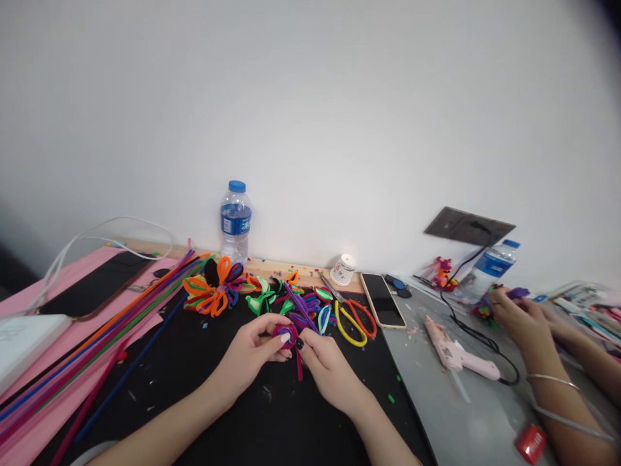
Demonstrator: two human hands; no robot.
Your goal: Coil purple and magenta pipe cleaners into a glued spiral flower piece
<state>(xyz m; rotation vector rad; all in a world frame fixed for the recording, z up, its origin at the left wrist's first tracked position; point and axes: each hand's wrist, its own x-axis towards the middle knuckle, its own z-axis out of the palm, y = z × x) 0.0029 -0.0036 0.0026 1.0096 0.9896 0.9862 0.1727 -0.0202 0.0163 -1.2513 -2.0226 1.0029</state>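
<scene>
A small round coil of magenta and purple pipe cleaner (280,331) is pinched between the thumb and fingers of my left hand (255,343). From it a short magenta tail (299,369) hangs down over the black mat (218,421). My right hand (325,362) is closed at the coil's right edge, with its fingertips on the pipe cleaner there. Just beyond my hands lie looped pipe-cleaner shapes in green, black and purple (303,307). An orange pipe-cleaner flower (218,285) lies farther left. Scissors (352,323) with yellow and red handles rest beyond my right hand.
Long pipe cleaners (121,343) lie across pink paper (29,414) at left, by a dark phone (97,285). A water bottle (236,223), paper cup (343,268) and light-rimmed phone (382,301) stand or lie behind. At right are a pink glue gun (460,359) and another person's hands (521,317).
</scene>
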